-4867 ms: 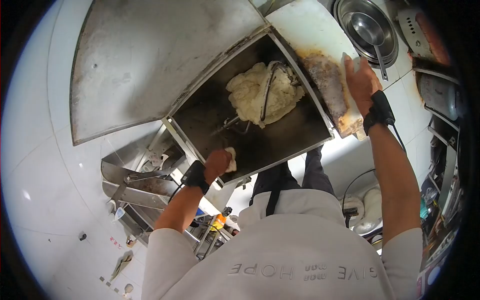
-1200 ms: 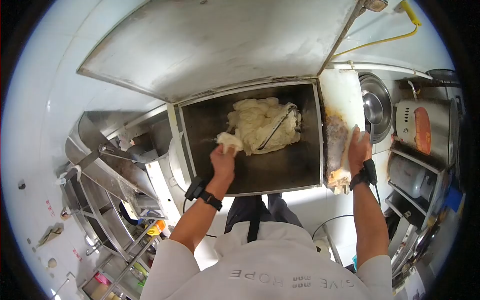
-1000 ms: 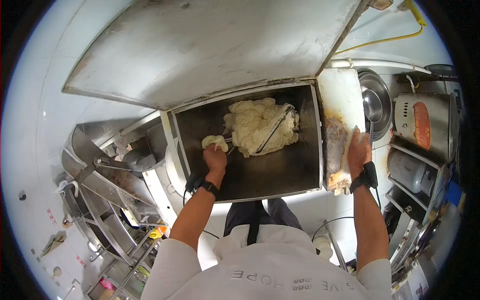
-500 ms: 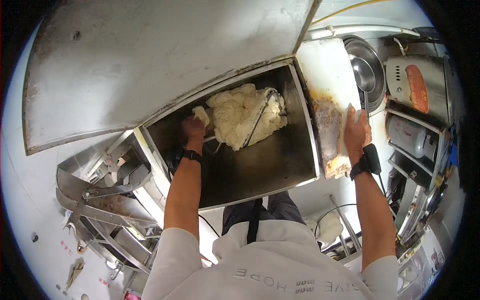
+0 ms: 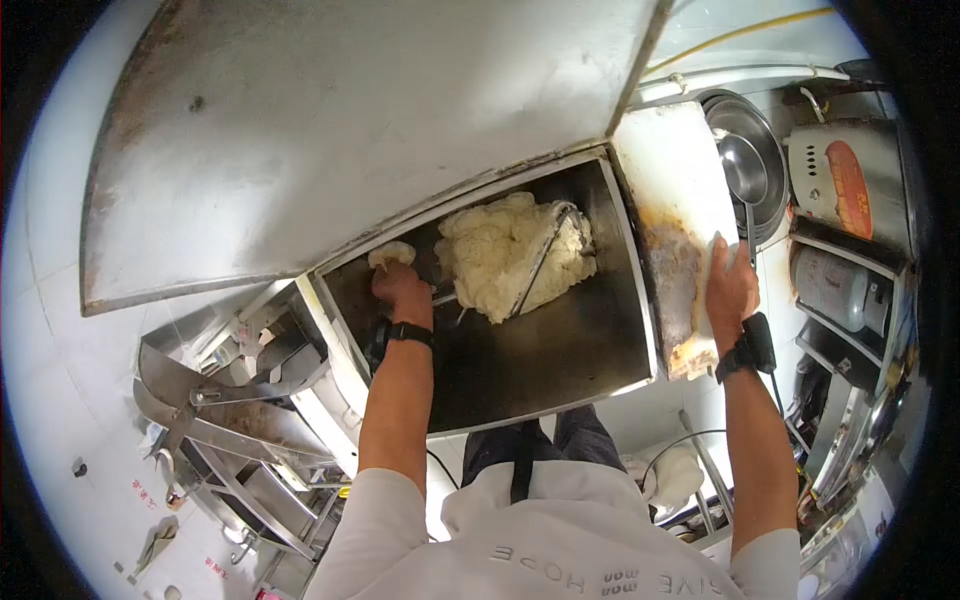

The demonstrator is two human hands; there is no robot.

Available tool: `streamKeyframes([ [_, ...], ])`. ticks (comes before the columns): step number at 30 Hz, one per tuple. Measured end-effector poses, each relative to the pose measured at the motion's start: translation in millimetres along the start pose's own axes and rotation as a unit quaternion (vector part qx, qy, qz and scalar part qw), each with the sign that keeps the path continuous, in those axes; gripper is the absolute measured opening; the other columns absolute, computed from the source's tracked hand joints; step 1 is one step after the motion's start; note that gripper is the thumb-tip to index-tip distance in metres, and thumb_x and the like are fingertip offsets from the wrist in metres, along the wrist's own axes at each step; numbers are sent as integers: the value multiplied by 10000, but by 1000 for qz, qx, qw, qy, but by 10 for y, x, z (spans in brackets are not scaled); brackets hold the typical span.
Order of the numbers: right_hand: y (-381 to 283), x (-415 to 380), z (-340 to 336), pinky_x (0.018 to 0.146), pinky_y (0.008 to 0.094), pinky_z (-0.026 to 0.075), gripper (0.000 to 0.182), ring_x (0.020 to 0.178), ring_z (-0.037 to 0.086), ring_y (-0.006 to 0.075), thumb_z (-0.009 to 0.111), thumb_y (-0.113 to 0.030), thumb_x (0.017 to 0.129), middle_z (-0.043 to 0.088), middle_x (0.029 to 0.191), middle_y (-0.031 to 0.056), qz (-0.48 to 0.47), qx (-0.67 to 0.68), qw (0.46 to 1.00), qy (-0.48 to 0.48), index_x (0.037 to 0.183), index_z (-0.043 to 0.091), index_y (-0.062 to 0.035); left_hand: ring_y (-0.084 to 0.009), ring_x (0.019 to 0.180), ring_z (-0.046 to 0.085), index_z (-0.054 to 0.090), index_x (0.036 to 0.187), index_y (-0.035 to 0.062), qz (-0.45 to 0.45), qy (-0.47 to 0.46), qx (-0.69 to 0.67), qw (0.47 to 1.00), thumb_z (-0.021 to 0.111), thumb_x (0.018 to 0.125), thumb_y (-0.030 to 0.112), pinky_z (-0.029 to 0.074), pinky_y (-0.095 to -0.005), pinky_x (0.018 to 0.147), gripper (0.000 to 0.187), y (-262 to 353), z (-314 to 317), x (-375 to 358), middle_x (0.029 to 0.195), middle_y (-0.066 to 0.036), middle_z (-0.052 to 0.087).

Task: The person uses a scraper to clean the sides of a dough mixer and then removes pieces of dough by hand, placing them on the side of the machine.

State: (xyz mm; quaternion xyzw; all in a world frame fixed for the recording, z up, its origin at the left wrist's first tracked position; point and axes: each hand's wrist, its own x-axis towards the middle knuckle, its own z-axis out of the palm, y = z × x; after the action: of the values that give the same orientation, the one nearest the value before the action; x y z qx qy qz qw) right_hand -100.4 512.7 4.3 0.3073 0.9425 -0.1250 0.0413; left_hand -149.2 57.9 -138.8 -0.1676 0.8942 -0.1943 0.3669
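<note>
Inside the mixer tub (image 5: 560, 350), left hand (image 5: 400, 285) still pinching dough lump (image 5: 391, 254), now nearer back wall, right hand (image 5: 730, 290) spread flat, unmoved

Bright, even light fills the room from above, and the white wall tiles (image 5: 60, 330) throw it back almost washed out. The raised steel lid (image 5: 350, 130) shows a soft grey sheen, no hard glare. Inside the mixer trough (image 5: 540, 350) it is much darker, the metal walls sunk in shadow, while the dough (image 5: 500, 250) stands out pale. The fisheye lens bends every straight edge, and a black ring closes the corners. Things at the rim look squeezed and slightly soft; the middle is sharp
</note>
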Motion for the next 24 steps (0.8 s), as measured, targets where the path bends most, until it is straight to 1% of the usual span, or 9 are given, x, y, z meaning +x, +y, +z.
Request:
streamKeyframes([
  [3,80,-5,70,775,519,507,482,879,643,475,474,-448,988,662,901,308,-16,-4,1000,18,1166,541,-5,-198,1260,530,583,1327,184,8,21,24,999,562,945,368,492,-360,936,425,37,97,203,1351,-23,575],
  [5,58,-1,76,768,520,503,472,870,643,478,480,-430,993,662,880,306,-31,-19,999,32,1183,536,-1,-291,1157,608,556,1312,74,47,39,23,998,608,907,286,505,-409,927,461,46,210,397,1362,-100,563],
  [9,38,0,43,773,517,497,482,880,640,486,481,-423,996,665,887,298,9,-34,999,-6,1192,534,14,-320,1135,611,563,1299,67,117,-12,109,987,626,893,258,498,-440,942,453,192,124,330,1333,-119,576],
  [11,91,6,92,762,515,499,495,870,636,490,482,-425,994,662,900,304,-9,-42,999,18,1181,536,30,-341,1156,592,579,1267,47,219,40,-69,972,625,895,237,489,-473,956,420,102,475,639,1318,-142,578],
  [15,13,-9,2,780,511,501,511,892,632,491,473,-427,997,655,911,319,3,-23,1000,-9,1180,541,45,-348,1189,563,543,1288,28,179,18,-182,967,610,907,217,493,-477,957,431,155,722,670,1333,-170,556],
  [17,-35,16,-19,808,507,499,511,919,628,493,468,-422,999,650,935,330,8,-14,1000,-26,1191,537,46,-289,1184,581,635,1177,42,93,-87,-206,970,718,857,274,492,-441,958,404,140,236,407,1294,-149,593],
  [18,-21,-1,-10,805,508,501,508,919,628,493,467,-421,998,649,946,333,5,-19,1000,-14,1189,537,45,-319,1237,536,483,1384,33,205,188,70,958,591,923,257,497,-446,964,524,10,1410,794,1365,-180,529],
  [21,-22,-11,-21,799,515,504,506,920,629,492,465,-422,998,646,965,336,-8,-11,1000,3,1191,538,40,-230,1228,562,536,1344,69,71,-79,-11,994,679,891,304,495,-421,954,531,55,-241,-44,1365,-129,555],
  [24,-10,-23,-24,790,523,506,508,914,633,490,465,-427,997,648,968,333,-13,-6,1000,2,1196,539,34,-248,1255,542,441,1442,83,152,61,50,985,690,874,320,492,-433,955,664,152,324,96,1398,-117,532],
])
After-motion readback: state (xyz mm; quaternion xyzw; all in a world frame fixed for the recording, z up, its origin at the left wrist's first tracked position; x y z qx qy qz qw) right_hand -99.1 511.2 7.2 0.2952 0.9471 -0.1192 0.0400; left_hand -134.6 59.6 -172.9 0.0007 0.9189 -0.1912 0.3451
